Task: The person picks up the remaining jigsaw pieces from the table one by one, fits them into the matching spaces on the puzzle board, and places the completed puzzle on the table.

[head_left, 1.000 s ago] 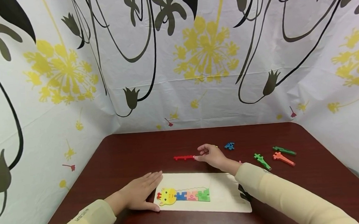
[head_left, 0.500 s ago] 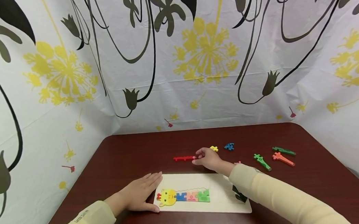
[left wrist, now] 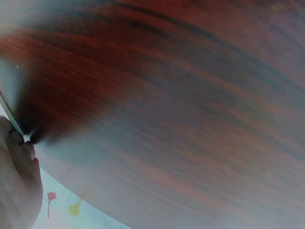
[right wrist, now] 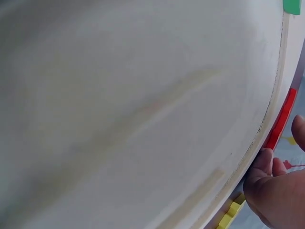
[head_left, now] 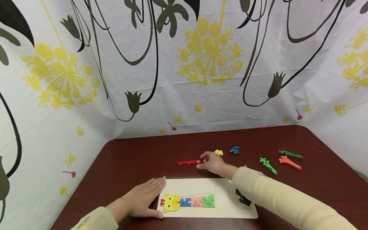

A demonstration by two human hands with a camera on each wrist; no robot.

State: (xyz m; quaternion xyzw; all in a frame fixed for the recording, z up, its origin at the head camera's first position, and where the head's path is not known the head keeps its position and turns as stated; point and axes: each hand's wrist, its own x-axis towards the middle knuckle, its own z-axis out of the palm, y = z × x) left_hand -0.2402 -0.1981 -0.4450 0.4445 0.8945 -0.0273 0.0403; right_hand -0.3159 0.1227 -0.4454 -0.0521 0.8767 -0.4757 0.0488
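Red strip (head_left: 188, 162) lies flat a bit below frame center in the head view, long side running left-right. Its right end sits at the thumb and fingertips of my right grip (head_left: 213, 163); the rest sticks out left of them. Right wrist view agrees: strip at the right edge of frame, near end by my fingers. Right grip is narrow, fingers curled; can't tell if it's pinching the strip or only at it.

Just right of that grip, partly behind it: yellow piece (head_left: 219, 152). Further right, blue piece (head_left: 235, 150).

Pale board (head_left: 231, 196) is below the strip, lower center, apart from it. On its left half: giraffe head (head_left: 171, 202), then a joined row (head_left: 196, 201) of blue, pink, green. My left grip (head_left: 146, 197) rests on the board's left edge, fingers extended, nothing held.

Right side of frame: light green piece (head_left: 268, 165), dark green piece (head_left: 290, 154), orange piece (head_left: 290, 162). All on the dark red desk (head_left: 142, 152); patterned cloth (head_left: 168, 70) fills the upper frame.
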